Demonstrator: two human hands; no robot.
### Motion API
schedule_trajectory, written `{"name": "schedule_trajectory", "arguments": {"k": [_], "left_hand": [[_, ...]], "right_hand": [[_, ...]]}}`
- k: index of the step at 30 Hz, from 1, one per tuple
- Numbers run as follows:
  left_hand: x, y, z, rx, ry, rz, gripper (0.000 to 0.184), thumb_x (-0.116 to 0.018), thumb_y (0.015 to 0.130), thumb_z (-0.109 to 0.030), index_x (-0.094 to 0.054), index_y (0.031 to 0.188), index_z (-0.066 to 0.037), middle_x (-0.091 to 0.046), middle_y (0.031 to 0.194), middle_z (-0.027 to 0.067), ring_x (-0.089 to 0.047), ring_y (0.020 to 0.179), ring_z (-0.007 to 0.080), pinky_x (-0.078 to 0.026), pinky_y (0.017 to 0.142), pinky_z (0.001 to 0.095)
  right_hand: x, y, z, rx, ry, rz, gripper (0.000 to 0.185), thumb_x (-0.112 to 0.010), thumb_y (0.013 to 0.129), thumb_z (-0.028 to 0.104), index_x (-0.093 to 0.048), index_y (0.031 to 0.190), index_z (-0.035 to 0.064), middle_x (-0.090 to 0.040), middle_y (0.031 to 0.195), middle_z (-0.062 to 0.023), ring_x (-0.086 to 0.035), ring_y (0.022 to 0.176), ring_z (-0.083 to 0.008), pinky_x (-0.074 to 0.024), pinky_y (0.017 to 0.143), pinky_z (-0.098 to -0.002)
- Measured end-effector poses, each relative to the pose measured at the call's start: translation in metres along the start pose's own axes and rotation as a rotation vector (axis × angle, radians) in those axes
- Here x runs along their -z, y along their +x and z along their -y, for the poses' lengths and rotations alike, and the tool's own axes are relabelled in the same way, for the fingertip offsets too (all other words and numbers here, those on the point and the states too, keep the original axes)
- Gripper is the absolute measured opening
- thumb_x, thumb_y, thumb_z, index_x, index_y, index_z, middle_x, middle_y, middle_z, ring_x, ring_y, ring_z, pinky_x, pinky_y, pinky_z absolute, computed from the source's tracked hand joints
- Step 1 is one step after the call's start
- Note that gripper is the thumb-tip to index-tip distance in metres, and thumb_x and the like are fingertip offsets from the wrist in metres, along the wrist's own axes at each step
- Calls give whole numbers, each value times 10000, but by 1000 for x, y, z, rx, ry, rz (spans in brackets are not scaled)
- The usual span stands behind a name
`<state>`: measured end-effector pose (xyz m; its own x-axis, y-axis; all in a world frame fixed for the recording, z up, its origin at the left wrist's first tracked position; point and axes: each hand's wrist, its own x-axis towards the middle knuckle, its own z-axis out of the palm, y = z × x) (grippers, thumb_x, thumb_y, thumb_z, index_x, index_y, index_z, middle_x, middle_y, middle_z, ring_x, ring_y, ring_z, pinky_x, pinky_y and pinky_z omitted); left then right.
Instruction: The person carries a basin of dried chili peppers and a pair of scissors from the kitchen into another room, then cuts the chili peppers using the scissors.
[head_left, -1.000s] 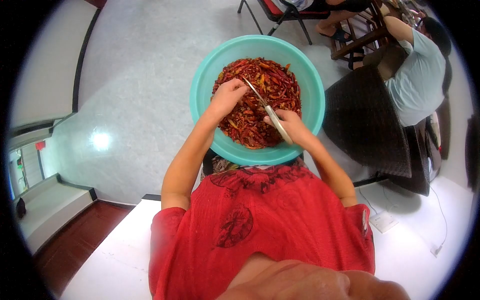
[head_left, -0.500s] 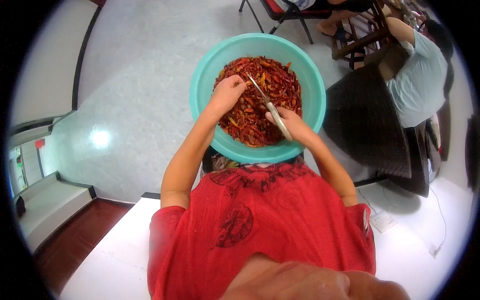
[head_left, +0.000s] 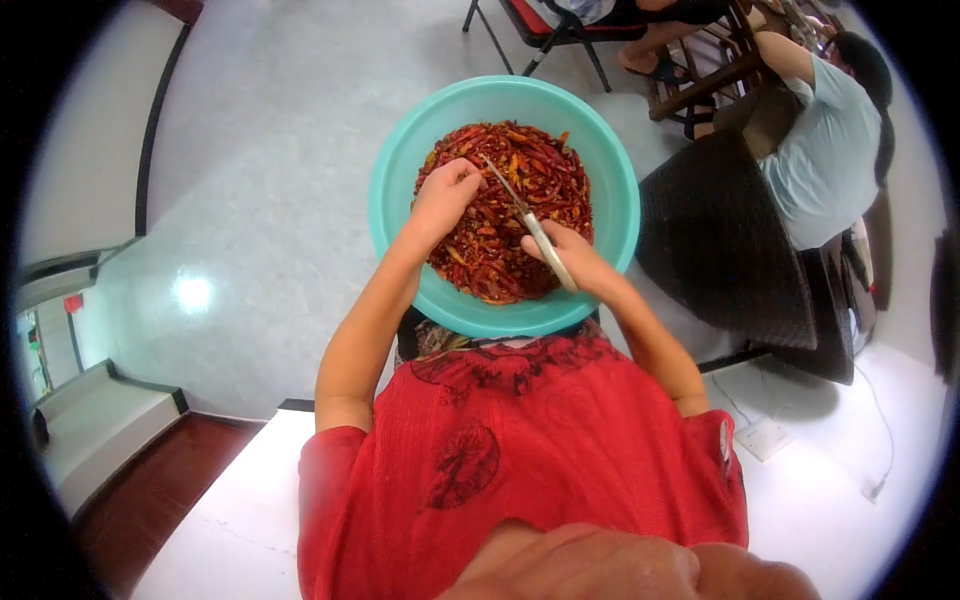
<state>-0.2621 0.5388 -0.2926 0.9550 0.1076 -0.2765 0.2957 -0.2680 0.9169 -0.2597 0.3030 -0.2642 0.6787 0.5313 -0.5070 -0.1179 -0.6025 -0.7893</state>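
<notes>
A wide turquoise plastic basin [head_left: 610, 150] holds a heap of red and orange dried chili peppers [head_left: 500, 270], some of them in small pieces. Over the left of the heap, the fingers of my left hand [head_left: 447, 200] are pinched together on what looks like a chili pepper, mostly hidden by the fingers. My right hand [head_left: 575, 255] is wrapped round the pale handles of a pair of scissors [head_left: 540, 238]. Their narrow blades point up and left, with the tips just right of my left fingertips. The blades look nearly closed.
To the right a person in a light shirt [head_left: 825, 150] sits beside a dark woven chair back [head_left: 720, 240]. Another person's legs and a red folding chair [head_left: 530, 20] are at the top. A white power strip with a cord [head_left: 765, 440] lies at lower right.
The whole view has shifted slightly, so the basin sits a little lower and further left. Both hands keep nearly the same places over the chili peppers, the scissors still in my right hand.
</notes>
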Motion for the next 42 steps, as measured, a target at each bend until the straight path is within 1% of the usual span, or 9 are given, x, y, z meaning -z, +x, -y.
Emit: {"name": "schedule_trajectory", "arguments": {"k": [8, 11, 13, 26, 28, 32, 35, 37, 42], "left_hand": [[-4, -2, -2, -65, -32, 71, 204, -582, 900, -191, -642, 931, 1, -616, 834, 21, -552, 778, 113, -444, 693, 286], [-5, -1, 2, -114, -25, 25, 222, -571, 874, -225, -623, 882, -9, -595, 713, 80, -567, 688, 176, -443, 653, 343], [-4, -1, 3, -86, 91, -8, 253, -577, 880, -252, -623, 870, -4, -593, 699, 103, -574, 676, 206, -447, 652, 357], [-1, -5, -9, -89, 36, 37, 235, -584, 898, -220, -631, 896, 10, -575, 721, 26, -527, 674, 123, -431, 625, 299], [-2, -5, -9, -101, 40, 14, 223, -564, 900, -208, -641, 901, 1, -607, 716, 111, -594, 701, 217, -457, 665, 359], [-1, -5, -7, -29, -5, 6, 212, -545, 902, -187, -647, 909, -2, -621, 732, 109, -599, 698, 212, -462, 664, 348], [-1, 2, 4, 27, -87, 23, 205, -538, 893, -180, -652, 921, -12, -627, 731, 101, -599, 683, 220, -462, 657, 358], [2, 0, -1, -48, 113, -49, 209, -554, 882, -190, -665, 942, -24, -659, 777, 123, -634, 726, 265, -480, 684, 390], [0, -11, -13, -100, 369, -21, 225, -590, 868, -190, -656, 997, -18, -670, 904, 170, -642, 851, 316, -487, 755, 394]], "right_hand": [[2, 1, 1, -33, 29, 14, 602, -619, 864, 549, -625, 980, -42, -606, 779, -116, -592, 758, -211, -463, 719, -345], [1, 2, -4, -117, 120, 58, 566, -635, 867, 528, -635, 938, -34, -587, 742, -88, -562, 722, -171, -452, 681, -324], [2, -4, 5, -197, 258, 82, 382, -639, 910, 415, -613, 981, 40, -490, 669, 35, -472, 542, -72, -381, 464, -238], [-5, 5, -11, 94, -46, -60, 421, -630, 910, 435, -610, 995, 23, -522, 722, 18, -496, 616, -77, -409, 534, -247], [-1, 2, -4, -122, 154, 61, 370, -635, 914, 407, -616, 952, 40, -520, 690, 19, -504, 563, -82, -411, 490, -243], [2, -1, 4, -192, 223, 65, 455, -654, 881, 469, -620, 823, 20, -550, 625, -16, -568, 573, -144, -442, 535, -295], [2, 0, 3, -198, 216, 44, 458, -657, 874, 479, -642, 892, 21, -570, 675, -31, -594, 637, -146, -464, 567, -301], [-3, 3, -10, 12, 88, -91, 480, -661, 867, 489, -651, 981, 23, -587, 748, -36, -600, 696, -132, -474, 586, -301], [2, 11, -25, -70, 278, -171, 504, -655, 868, 501, -645, 1053, 32, -593, 810, -26, -581, 699, -125, -478, 601, -284]]}}
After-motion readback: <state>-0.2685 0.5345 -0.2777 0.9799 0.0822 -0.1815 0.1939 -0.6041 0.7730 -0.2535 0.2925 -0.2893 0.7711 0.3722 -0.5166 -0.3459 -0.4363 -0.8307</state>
